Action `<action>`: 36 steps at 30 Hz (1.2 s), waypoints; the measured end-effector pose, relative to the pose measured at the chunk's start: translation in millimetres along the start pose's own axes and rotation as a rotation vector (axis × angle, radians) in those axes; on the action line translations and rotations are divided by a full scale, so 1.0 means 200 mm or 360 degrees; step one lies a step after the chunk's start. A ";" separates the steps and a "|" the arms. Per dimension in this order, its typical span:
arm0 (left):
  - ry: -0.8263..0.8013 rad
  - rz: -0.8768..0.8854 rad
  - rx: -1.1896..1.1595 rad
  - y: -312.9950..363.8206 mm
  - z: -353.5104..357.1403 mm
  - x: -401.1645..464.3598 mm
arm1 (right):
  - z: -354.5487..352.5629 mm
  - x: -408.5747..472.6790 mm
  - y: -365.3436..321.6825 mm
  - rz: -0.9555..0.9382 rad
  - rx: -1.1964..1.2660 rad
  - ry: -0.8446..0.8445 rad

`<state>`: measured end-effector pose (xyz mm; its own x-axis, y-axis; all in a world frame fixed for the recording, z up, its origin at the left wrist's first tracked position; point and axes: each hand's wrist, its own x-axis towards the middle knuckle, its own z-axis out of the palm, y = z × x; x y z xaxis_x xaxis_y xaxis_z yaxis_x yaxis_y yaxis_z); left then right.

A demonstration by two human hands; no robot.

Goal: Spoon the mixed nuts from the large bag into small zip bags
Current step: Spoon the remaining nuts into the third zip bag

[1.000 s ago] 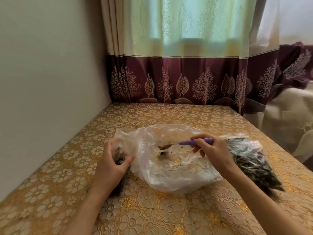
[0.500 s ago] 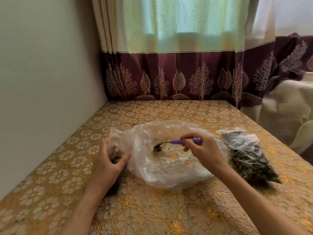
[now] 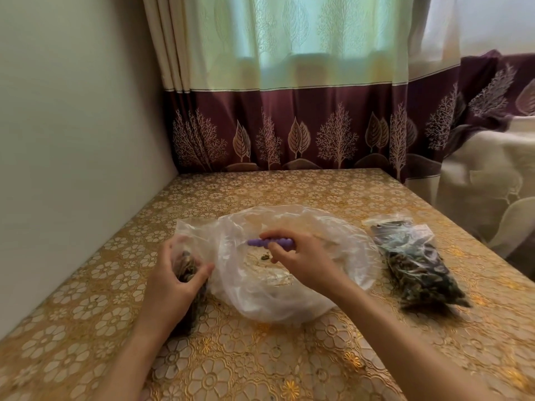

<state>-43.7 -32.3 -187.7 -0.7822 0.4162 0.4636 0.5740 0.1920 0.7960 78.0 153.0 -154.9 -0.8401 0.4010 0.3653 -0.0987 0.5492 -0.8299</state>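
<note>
Left hand (image 3: 170, 280) grips the floppy small zip bag (image 3: 188, 273) at lower left, right hand (image 3: 301, 260) pinches the purple spoon (image 3: 270, 242) over the nearly empty large bag (image 3: 289, 264) at centre, so I'd say everything's light, crinkly and slippery, best held at the rim.

On the gold floral-patterned worktop (image 3: 260, 192) lies a large, crumpled clear plastic bag (image 3: 289, 287), nearly empty. Over it the right hand (image 3: 301, 261) grips a purple ridged spoon handle (image 3: 270, 242). Left of the bag, the left hand (image 3: 170, 282) holds a small zip bag of nuts (image 3: 186, 266). Right of it lies a filled, dark zip bag (image 3: 417, 264).
</note>
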 end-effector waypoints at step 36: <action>0.0002 0.0019 0.0001 0.02 -0.01 -0.01 | -0.08 -0.11 0.01 0.0704 0.0690 0.0532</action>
<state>-40.0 -33.4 -184.2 -0.7755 0.4175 0.4736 0.5835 0.1874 0.7902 105.6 156.3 -157.9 -0.6483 0.7613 0.0072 -0.0477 -0.0312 -0.9984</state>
